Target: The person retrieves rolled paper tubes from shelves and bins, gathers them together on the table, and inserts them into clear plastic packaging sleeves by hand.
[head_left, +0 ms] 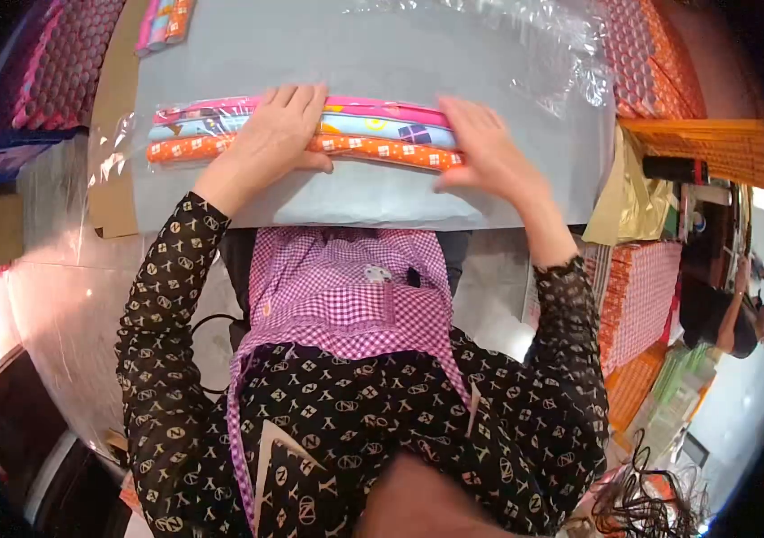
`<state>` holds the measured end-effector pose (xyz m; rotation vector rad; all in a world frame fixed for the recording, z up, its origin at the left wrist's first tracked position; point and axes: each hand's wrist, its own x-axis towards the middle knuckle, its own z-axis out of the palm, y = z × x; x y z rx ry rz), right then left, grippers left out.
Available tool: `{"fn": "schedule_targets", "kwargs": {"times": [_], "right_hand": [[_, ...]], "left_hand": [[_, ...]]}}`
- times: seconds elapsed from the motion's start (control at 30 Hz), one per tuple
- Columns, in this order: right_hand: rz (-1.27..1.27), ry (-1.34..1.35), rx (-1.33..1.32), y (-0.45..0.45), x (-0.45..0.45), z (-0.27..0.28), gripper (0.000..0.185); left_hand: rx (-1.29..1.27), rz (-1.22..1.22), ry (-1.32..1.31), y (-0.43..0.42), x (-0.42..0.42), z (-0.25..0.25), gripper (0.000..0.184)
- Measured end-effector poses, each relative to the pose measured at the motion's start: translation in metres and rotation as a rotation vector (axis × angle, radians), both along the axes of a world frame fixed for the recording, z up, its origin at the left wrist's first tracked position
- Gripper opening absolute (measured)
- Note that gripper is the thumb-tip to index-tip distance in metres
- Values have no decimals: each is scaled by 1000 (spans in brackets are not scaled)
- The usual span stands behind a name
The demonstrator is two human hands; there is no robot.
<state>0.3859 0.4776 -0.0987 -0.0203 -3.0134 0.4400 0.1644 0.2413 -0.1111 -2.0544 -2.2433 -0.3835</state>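
Three paper rolls lie side by side across the grey table (355,199): a pink roll (373,112), a light blue roll (382,130) and an orange roll with white patterns (382,151). Clear plastic film (113,148) shows around them and sticks out past their left end. My left hand (281,130) rests flat over the rolls, left of their middle, fingers stretched forward and thumb apart. My right hand (485,151) lies on their right end with the thumb spread toward the table's near edge. Neither hand is closed around anything.
More rolls (166,22) lie at the table's far left corner. Loose clear film (561,54) covers the far right. Stacks of rolls (68,63) stand beyond the left edge, others (651,54) beyond the right. Another person (723,314) is at the far right.
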Motion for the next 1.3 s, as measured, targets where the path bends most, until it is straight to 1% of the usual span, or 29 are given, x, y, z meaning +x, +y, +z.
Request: {"fn": "schedule_targets", "kwargs": {"times": [0.03, 0.1, 0.13, 0.17, 0.2, 0.23, 0.27, 0.33, 0.4, 0.43, 0.53, 0.57, 0.63, 0.67, 0.73, 0.8, 0.83, 0.93, 1.0, 1.07, 1.1, 1.13, 1.2, 1.23, 1.3], "right_hand": [[-62, -75, -21, 10, 14, 0, 105], [-69, -33, -58, 19, 32, -11, 103], [-83, 10, -97, 22, 34, -16, 100], [-33, 27, -103, 22, 33, -19, 100], [-69, 37, -106, 20, 33, -23, 97], [-106, 43, -111, 18, 34, -24, 94], [-59, 59, -115, 18, 33, -25, 94], [-94, 32, -118, 19, 32, -25, 91], [-58, 36, -121, 21, 33, -27, 91], [-61, 35, -122, 22, 32, -30, 90], [-66, 79, -99, 20, 33, -38, 90], [-59, 123, -97, 17, 32, -38, 89], [-68, 129, -95, 15, 33, -46, 89], [-81, 138, -93, 15, 34, -45, 88], [-103, 137, -105, 11, 35, -44, 87], [-108, 176, -133, 10, 35, -48, 86], [-105, 198, -132, 10, 35, -50, 84], [-106, 213, -171, 7, 34, -43, 83], [-96, 223, -173, 7, 35, -43, 81], [-88, 249, -186, 10, 35, -49, 77], [-72, 283, -183, 8, 36, -46, 75], [-74, 266, -182, 8, 38, -45, 75], [-85, 270, -150, 7, 42, -45, 73], [-84, 271, -150, 7, 43, -45, 73], [-64, 267, -161, 5, 46, -45, 73]], "left_hand": [[-9, 7, 9, -1, 0, 0, 94], [-22, 52, 32, -5, -1, 3, 95], [-49, 5, -27, -4, -1, 6, 98], [-76, -34, -84, -5, -2, 9, 101], [-78, 17, -63, -8, -3, 11, 101], [-22, 10, 55, -11, -3, 12, 103], [30, -2, 174, -15, -5, 12, 106], [13, 48, 173, -24, -17, 10, 109], [-129, 65, 55, -31, -24, 10, 106], [-124, 78, -29, -32, -24, 11, 102], [-129, 66, -18, -30, -21, 5, 98], [-64, 45, 37, -29, -20, 2, 97], [-35, 41, 74, -22, -15, -3, 97], [-7, 33, 114, -14, -8, -1, 97], [-45, 41, 96, 1, 7, 2, 97], [-44, 47, 87, 12, 21, 5, 92], [-44, 41, 54, 19, 27, 3, 91], [-50, 32, 95, 39, 54, 16, 90], [-47, 42, 144, 56, 73, 6, 89], [18, 29, 140, 69, 89, -2, 88], [131, 13, 191, 76, 95, -5, 74], [131, 14, 174, 84, 103, -9, 74], [41, 25, 137, 94, 119, -9, 82], [41, 26, 138, 97, 123, -11, 82], [128, 18, 183, 97, 128, -14, 80]]}}
